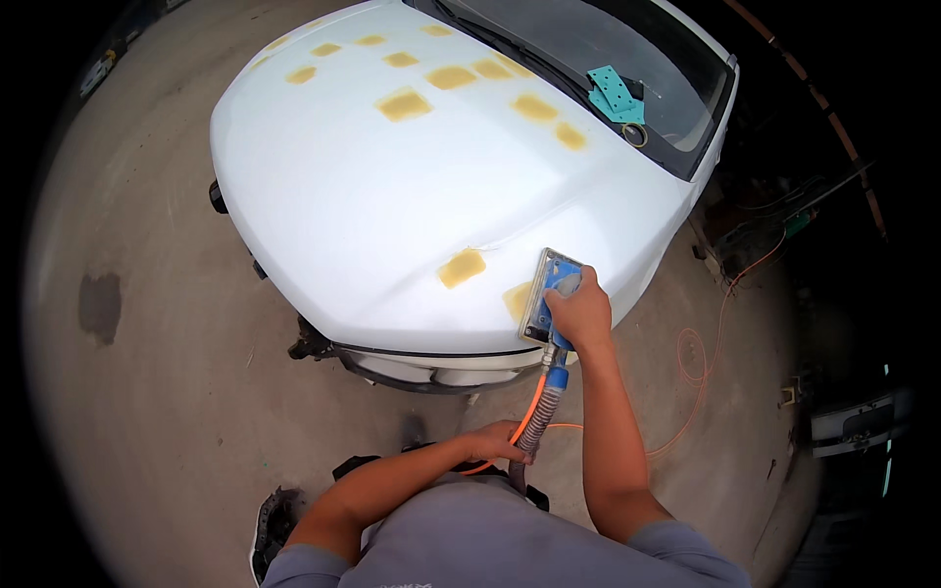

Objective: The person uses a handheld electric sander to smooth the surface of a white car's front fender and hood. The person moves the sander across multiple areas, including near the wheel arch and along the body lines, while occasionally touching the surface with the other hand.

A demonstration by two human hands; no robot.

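My right hand (581, 312) is wrapped round the top of a blue air sander (563, 277) with a rectangular pad. The sander rests on the near right part of a white car hood (372, 216), partly over a yellow-brown filler patch (517, 302). Another patch (462, 268) lies just left of it. From the sander's rear run a ribbed dust hose (541, 416) and an orange air hose (536, 402). Close to my body, my left hand (498, 441) is closed round the ribbed hose, with the orange hose passing beside it.
More filler patches (451, 77) dot the hood's far part. Teal sanding sheets (616, 95) and a tape roll (634, 135) sit by the windshield (627, 59). The orange hose trails over the concrete floor (176, 323) at right, with a loop (692, 355). A detached car part (277, 524) stands at lower left.
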